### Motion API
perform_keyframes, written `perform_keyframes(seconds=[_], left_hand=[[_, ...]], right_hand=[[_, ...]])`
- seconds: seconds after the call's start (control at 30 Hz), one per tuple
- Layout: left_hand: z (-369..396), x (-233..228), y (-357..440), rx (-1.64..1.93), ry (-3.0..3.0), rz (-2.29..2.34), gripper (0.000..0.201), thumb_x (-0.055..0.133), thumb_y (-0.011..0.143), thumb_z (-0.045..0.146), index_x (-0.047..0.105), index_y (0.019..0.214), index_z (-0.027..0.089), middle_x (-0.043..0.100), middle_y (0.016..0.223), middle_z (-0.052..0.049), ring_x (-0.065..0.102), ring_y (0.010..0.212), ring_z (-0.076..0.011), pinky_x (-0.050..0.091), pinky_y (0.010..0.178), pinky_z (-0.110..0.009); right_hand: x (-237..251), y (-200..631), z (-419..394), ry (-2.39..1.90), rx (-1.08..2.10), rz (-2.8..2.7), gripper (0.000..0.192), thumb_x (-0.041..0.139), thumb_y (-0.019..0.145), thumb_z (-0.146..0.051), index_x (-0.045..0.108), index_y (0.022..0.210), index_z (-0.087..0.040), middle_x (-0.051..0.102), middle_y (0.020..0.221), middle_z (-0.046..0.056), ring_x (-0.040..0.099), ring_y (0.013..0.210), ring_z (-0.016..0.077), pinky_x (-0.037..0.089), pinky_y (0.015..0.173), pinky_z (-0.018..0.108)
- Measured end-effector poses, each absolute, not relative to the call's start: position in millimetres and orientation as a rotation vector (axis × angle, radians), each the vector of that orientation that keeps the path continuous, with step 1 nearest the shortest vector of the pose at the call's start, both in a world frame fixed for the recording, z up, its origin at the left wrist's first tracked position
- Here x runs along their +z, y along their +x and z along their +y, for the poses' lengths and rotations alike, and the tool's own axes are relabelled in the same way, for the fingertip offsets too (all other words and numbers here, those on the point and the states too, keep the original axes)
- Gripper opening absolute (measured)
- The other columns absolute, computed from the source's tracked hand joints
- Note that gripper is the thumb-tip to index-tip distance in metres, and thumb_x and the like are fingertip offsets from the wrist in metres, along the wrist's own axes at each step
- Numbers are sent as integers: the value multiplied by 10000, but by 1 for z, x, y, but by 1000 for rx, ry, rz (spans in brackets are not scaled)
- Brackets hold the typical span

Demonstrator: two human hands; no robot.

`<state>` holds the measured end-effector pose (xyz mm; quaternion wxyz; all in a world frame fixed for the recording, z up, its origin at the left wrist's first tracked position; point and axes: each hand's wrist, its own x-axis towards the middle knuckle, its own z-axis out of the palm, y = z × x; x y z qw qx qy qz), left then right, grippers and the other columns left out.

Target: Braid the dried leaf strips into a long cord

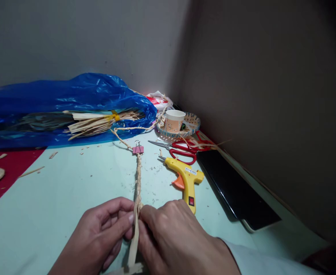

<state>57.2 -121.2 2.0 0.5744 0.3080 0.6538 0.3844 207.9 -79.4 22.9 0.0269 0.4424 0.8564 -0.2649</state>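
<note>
Head view: pale surface (70,191) carries a blue plastic bag (56,103) of straw, yellow glue gun (186,179), red scissors (182,151). Left hand (99,236) and right hand (173,240) both pinch the braided straw cord (138,179), clipped far-end by a pink binder clip (138,149).

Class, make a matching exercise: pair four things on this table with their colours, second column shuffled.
Things:
1. glue gun
2. scissors
3. bag
4. clip

Colours:
A. blue
B. pink
C. yellow
D. red handles

Pairs: 1-C, 2-D, 3-A, 4-B
</note>
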Motion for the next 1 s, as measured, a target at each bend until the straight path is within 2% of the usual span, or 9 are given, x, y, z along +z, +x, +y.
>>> perform_keyframes(seconds=[0.17,0.27,0.4,0.5,0.57,0.8,1.0], left_hand=[[-121,4,59,902,696,1503,274,735,657,424,610,750,198,429,526,80,276,427,-62,183,405,-187],[-122,4,59,938,752,1470,258,696,703,433,584,722,202,392,508,87,250,413,-65,178,399,-205],[-122,1,58,982,766,1394,297,688,715,458,547,684,199,351,468,105,242,388,-51,190,380,-188],[-121,-5,55,982,743,1335,306,721,699,440,544,700,191,363,469,114,219,374,-31,174,353,-164],[-120,-10,53,1001,721,1292,307,720,713,442,541,699,193,350,452,124,198,357,-22,162,340,-156],[-119,-18,48,1076,566,1139,328,791,664,419,575,717,177,360,501,116,121,435,-28,127,368,-145],[-121,-9,50,1121,528,1161,252,773,697,330,584,671,166,381,546,90,124,472,-43,97,413,-177]], right_hand=[[10,210,-78,1250,-657,2896,258,351,915,-389,541,839,-232,553,630,48,496,574,209,180,488,285],[0,212,-76,1174,-503,3129,102,452,904,-279,519,941,-211,592,648,15,511,550,193,222,498,298],[-9,215,-75,780,-259,3524,234,506,916,-202,491,1150,-204,609,721,-13,528,594,169,328,532,297],[-11,217,-75,680,-278,3617,124,463,946,-180,551,1033,-171,616,775,15,529,644,166,382,561,298],[-11,217,-74,660,-390,3625,128,446,950,-154,572,970,-147,623,793,35,532,675,168,413,579,293],[-1,215,-74,563,-374,3722,245,388,952,-78,632,957,-57,640,766,90,514,677,174,456,588,276],[2,217,-76,578,-321,3668,261,374,948,-61,635,957,-63,635,781,89,507,708,177,462,628,276]])
